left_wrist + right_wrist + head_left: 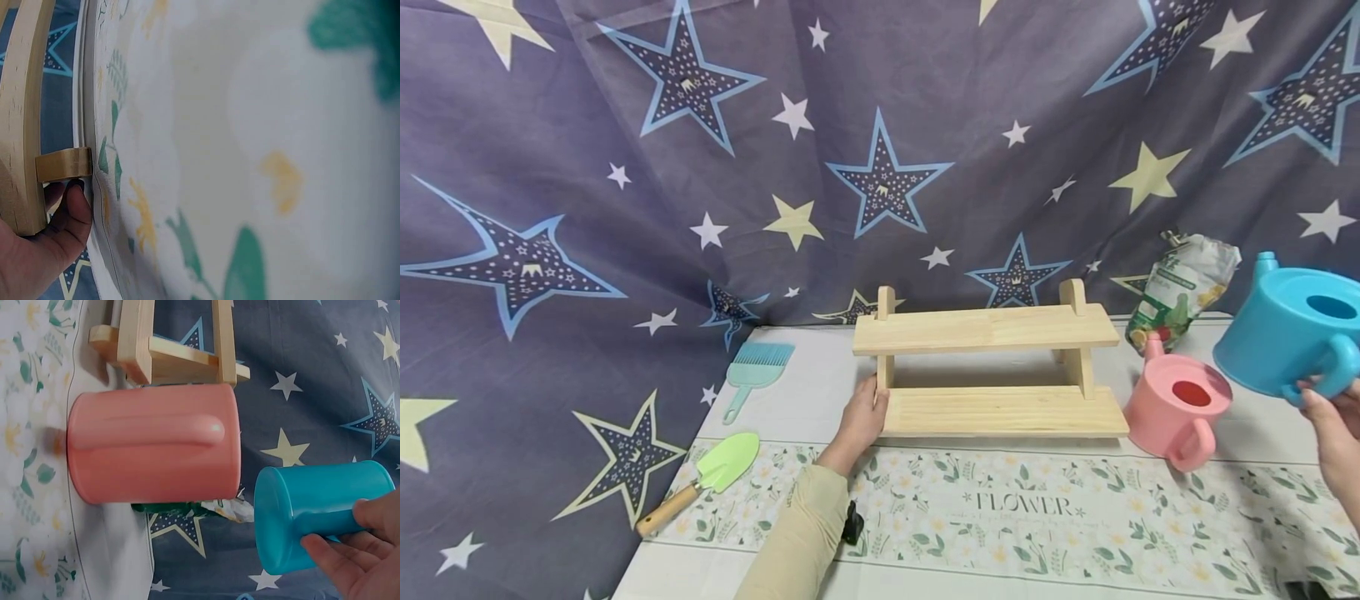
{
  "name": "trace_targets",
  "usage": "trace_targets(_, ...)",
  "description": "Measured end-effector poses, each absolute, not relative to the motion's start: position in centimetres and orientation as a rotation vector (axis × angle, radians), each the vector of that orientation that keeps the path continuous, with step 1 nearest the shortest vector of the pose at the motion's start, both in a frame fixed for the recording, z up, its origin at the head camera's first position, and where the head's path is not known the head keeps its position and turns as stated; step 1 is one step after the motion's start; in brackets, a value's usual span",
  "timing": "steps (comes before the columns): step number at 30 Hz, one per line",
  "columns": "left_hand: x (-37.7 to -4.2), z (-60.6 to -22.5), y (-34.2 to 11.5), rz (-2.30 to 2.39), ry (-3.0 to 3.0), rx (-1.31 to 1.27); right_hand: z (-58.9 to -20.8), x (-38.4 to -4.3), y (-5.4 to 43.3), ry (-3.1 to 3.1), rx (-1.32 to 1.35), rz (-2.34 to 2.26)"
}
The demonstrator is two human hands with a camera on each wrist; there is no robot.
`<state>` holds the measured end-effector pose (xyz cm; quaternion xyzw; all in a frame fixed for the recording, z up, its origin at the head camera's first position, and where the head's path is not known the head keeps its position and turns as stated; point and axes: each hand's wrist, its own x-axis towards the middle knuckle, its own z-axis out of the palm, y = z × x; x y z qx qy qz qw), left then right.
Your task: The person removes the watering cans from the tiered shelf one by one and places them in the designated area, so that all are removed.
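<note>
A two-tier wooden shelf (992, 411) stands near the back of the table. My left hand (862, 414) grips the left end of its lower board; in the left wrist view, curled fingers (76, 215) reach under the board (22, 125), beside a short wooden foot. At the far right, my right hand (1337, 433) holds a blue watering can (1270, 325) by its handle, raised above the table. The right wrist view shows the thumb and fingers around that handle, partly hiding it. Left of the blue can, a pink watering can (1157, 408) stands by the shelf's right end.
A printed plastic bag (1180, 287) stands behind the pink can. On the left lie a light-blue dustpan-like tool with a comb edge (756, 367) and a green trowel (727, 462) with a wooden handle. A star-patterned curtain (880, 83) hangs behind the flower-printed tablecloth (985, 533).
</note>
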<state>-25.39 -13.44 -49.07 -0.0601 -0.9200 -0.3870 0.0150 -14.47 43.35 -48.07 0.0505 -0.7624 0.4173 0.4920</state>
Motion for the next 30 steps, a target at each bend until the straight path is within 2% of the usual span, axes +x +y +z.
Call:
trace_targets(4, -25.4, -49.1, -13.4, -1.202, -2.864, -0.176, -52.4, -16.3, 48.2, -1.91, 0.094, 0.969)
trace_targets(7, -25.4, -49.1, -13.4, -1.201, -2.868, -0.175, -53.7, -16.8, 49.8, -1.931, 0.061, 0.961)
trace_targets(30, -25.5, -49.1, -13.5, -1.215, -2.858, -0.188, -55.0, -15.4, 50.4, -2.043, -0.212, 1.025)
